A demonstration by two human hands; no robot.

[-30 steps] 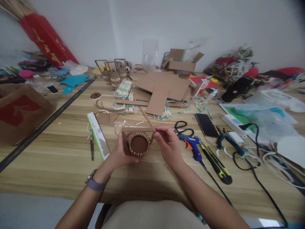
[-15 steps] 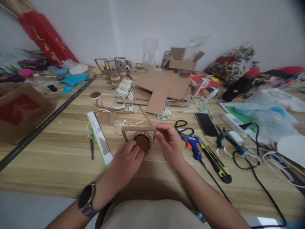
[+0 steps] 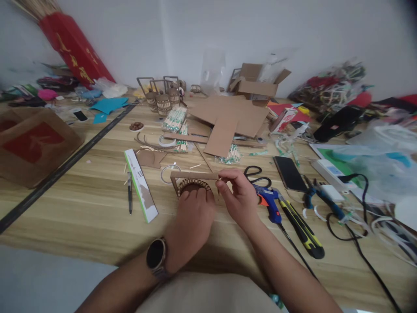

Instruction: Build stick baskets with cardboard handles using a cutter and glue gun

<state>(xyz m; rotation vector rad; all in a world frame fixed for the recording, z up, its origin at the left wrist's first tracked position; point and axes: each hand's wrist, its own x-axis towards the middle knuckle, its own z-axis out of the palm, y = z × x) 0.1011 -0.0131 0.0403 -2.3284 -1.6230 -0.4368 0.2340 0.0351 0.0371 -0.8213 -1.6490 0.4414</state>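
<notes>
A small round stick-walled basket (image 3: pixel 184 184) with a brown inside lies near the table's front. My left hand (image 3: pixel 195 215), a watch on its wrist, reaches over the near side with its fingers curled on the basket, hiding most of it. Behind the basket's far rim runs a flat brown cardboard handle (image 3: pixel 195 175), bent down at its left end. My right hand (image 3: pixel 239 195) pinches the handle's right corner between thumb and forefinger. To the right lie black-handled scissors (image 3: pixel 259 176) and a blue glue gun (image 3: pixel 269 202).
A yellow-black utility knife (image 3: pixel 302 230), phone (image 3: pixel 289 174) and pliers (image 3: pixel 322 198) lie rightward, with cables. A ruler-like white box (image 3: pixel 141 187) and pen (image 3: pixel 130 193) are at left. Behind are cardboard sheets (image 3: pixel 224 126) and finished lidded baskets (image 3: pixel 163 103).
My left hand has moved right and farther over the basket, covering more of it. My right hand keeps its pinch on the handle's corner. The view has shifted slightly.
</notes>
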